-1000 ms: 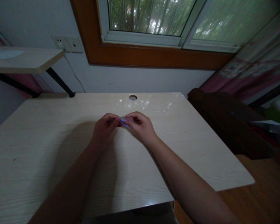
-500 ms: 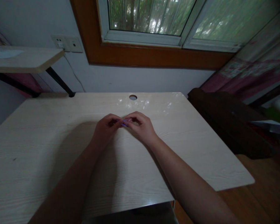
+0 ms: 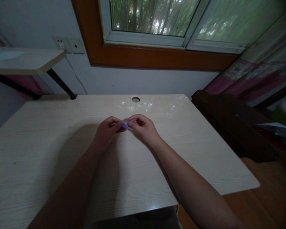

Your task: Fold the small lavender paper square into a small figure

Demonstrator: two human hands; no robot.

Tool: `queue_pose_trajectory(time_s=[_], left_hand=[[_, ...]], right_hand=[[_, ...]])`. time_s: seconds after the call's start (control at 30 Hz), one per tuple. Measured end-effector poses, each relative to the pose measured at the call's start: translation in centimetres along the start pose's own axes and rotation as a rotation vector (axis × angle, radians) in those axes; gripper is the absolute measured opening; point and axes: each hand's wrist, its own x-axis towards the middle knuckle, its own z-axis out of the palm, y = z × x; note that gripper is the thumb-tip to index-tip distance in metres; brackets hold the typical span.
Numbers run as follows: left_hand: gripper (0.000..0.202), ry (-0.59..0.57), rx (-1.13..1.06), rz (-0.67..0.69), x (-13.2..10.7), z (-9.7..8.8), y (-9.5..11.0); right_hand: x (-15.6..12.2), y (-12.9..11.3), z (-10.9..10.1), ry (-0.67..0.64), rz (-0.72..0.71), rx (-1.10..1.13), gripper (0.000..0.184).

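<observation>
Between my fingertips is a small purple piece (image 3: pixel 125 125), thin and perhaps folded paper; its exact kind is too small to make out. My left hand (image 3: pixel 108 128) pinches its left end between thumb and fingers. On the other side, my right hand (image 3: pixel 143 126) pinches the right end, with thumb and forefinger closed on it. Both hands are low over the pale wood-grain desk (image 3: pixel 138 168), near its middle. The fingers hide part of the purple piece.
A round cable hole (image 3: pixel 135 99) lies near the desk's back edge. At the left stands a raised shelf (image 3: pixel 26 63) on black legs. Behind are a wall socket (image 3: pixel 68 45) and a window (image 3: pixel 154 19). Dark wooden furniture (image 3: pixel 231 124) stands at the right.
The fingertips have drawn slightly apart, and more of the purple piece shows between them. My left thumb has shifted a little to the left.
</observation>
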Motion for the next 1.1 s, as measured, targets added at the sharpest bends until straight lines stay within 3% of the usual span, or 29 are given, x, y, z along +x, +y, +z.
queue_pose_trajectory(time_s=[0.53,0.63,0.73,1.1], left_hand=[[0.027,-0.057,-0.005,-0.006,-0.27,0.13,0.36],[0.034,-0.099,0.084,0.033,-0.29,0.29,0.51],[0.028,-0.114,0.226,0.063,-0.21,0.28,0.38],[0.026,0.002,0.248,0.086,0.04,0.01,0.01]], right_hand=[[0.12,-0.33,-0.29,0.035,0.027,-0.026,0.018],[0.12,0.15,-0.46,-0.010,0.024,0.010,0.018],[0.03,0.44,-0.47,-0.058,0.026,0.028,0.020],[0.04,0.46,-0.38,-0.060,0.031,0.014,0.020]])
